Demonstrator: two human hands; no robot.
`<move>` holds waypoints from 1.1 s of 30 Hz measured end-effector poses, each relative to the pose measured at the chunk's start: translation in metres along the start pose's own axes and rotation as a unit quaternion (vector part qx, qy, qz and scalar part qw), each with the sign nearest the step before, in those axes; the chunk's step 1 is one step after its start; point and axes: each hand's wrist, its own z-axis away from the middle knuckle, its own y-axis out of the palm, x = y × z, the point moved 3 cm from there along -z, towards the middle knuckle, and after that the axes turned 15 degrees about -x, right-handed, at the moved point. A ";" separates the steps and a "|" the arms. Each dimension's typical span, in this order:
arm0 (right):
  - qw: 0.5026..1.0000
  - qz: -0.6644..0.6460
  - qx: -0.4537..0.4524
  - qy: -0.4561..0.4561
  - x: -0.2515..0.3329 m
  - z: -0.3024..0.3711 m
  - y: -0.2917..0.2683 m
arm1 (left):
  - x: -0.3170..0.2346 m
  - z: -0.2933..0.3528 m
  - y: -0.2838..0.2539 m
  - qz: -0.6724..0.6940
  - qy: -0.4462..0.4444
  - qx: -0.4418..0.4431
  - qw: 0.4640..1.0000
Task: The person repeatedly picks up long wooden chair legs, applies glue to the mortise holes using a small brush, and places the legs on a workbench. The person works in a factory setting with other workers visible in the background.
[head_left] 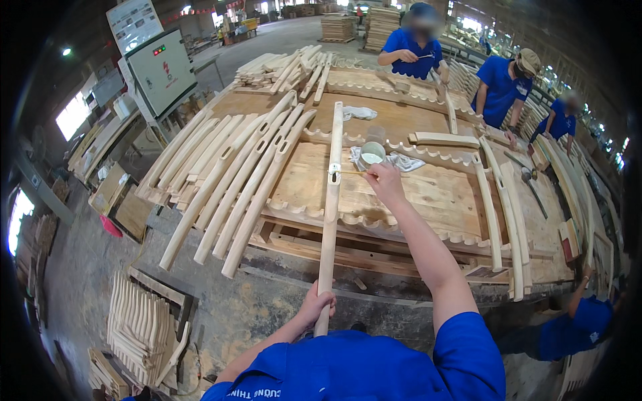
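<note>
My left hand is wrapped round the near end of a long pale wooden post, which runs away from me across the workbench. My right hand pinches a thin stick, its tip at a slot in the post. White material shows at that slot. Just beyond the right hand stands a cup with pale whitish contents. White rags lie beside the cup, and another rag rests farther back.
Several slotted posts lie left of me, overhanging the bench edge. Scalloped wooden rails cross the bench. More posts and a mallet-like tool are at right. Co-workers stand at the far side. A control cabinet rises at left.
</note>
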 end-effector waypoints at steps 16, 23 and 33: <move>0.994 -0.069 0.047 0.065 0.000 0.012 -0.009 | -0.003 0.002 0.000 0.021 -0.016 -0.003 1.000; 0.997 -0.019 0.003 0.076 -0.005 -0.011 -0.003 | -0.004 0.002 0.000 0.017 -0.020 0.003 1.000; 0.994 -0.022 0.020 0.108 -0.016 -0.004 0.000 | 0.002 -0.003 -0.002 0.011 -0.001 0.017 1.000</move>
